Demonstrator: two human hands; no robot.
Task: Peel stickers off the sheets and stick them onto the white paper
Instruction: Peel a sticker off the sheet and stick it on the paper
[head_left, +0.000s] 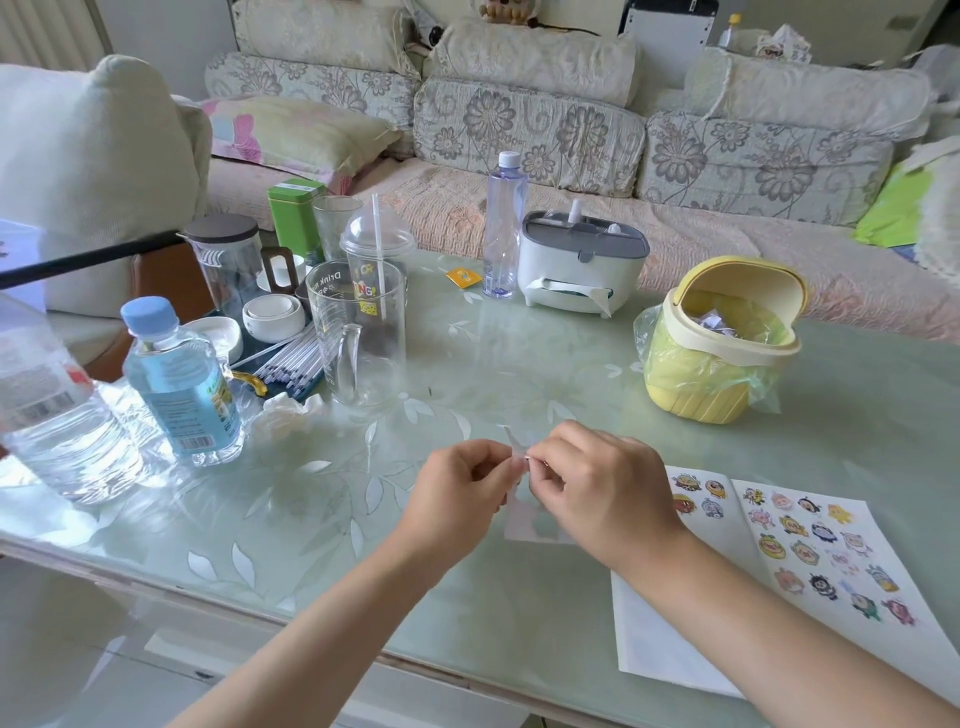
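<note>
Both my hands meet over the middle of the glass table. My left hand (462, 486) and my right hand (597, 486) pinch the same small pale sticker sheet (524, 519), which hangs between and below the fingertips; its printed face is hidden from me. To the right lies the white paper (654, 649), with several cartoon stickers near its top edge. A full sticker sheet (826, 551) with several colourful cartoon stickers lies on the paper's right part. My right forearm crosses over the paper.
A yellow lidded mini bin (722, 343) stands at the right rear. A glass measuring jug (358, 338), water bottles (182, 379), cups, straws and a crumpled tissue (285, 415) crowd the left. A white tissue box (582, 270) and a tall bottle (504, 223) stand behind. The table's front edge (260, 613) is close.
</note>
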